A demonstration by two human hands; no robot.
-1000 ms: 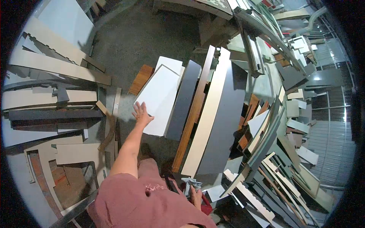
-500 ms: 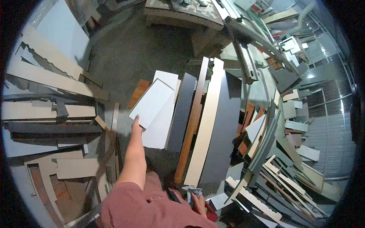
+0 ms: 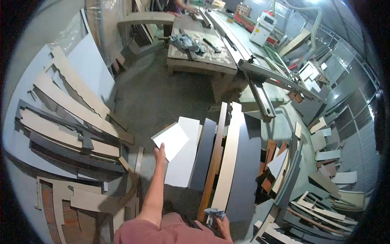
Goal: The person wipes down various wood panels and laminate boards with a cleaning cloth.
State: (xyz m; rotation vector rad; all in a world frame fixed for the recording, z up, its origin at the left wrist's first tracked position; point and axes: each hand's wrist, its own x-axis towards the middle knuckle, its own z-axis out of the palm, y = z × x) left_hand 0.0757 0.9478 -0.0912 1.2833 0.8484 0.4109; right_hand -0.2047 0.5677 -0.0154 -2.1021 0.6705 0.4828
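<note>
My left hand [image 3: 159,153], arm stretched forward, grips a small white board [image 3: 172,140] by its near edge, thumb on top. That board is tilted above a larger white panel [image 3: 178,171] and covers part of it. Low in the view, my right hand [image 3: 223,226] is closed around a crumpled grey cloth [image 3: 213,215]. Between the two hands stand long pieces side by side: a dark grey panel [image 3: 204,154], a brown strip [image 3: 212,173], a cream strip [image 3: 228,156] and a wider grey panel [image 3: 245,171].
Ahead is a worktable [image 3: 195,65] with crumpled plastic [image 3: 187,42] on it; another person's arm [image 3: 183,7] shows behind. A metal rail [image 3: 262,97] juts out at right. Offcuts [image 3: 97,138] lean at left, and more boards [image 3: 321,215] are piled at right.
My view has lifted, bringing the worktable and another person into sight. The white board in my left hand has been tilted and looks shorter. My right hand still holds the cloth.
</note>
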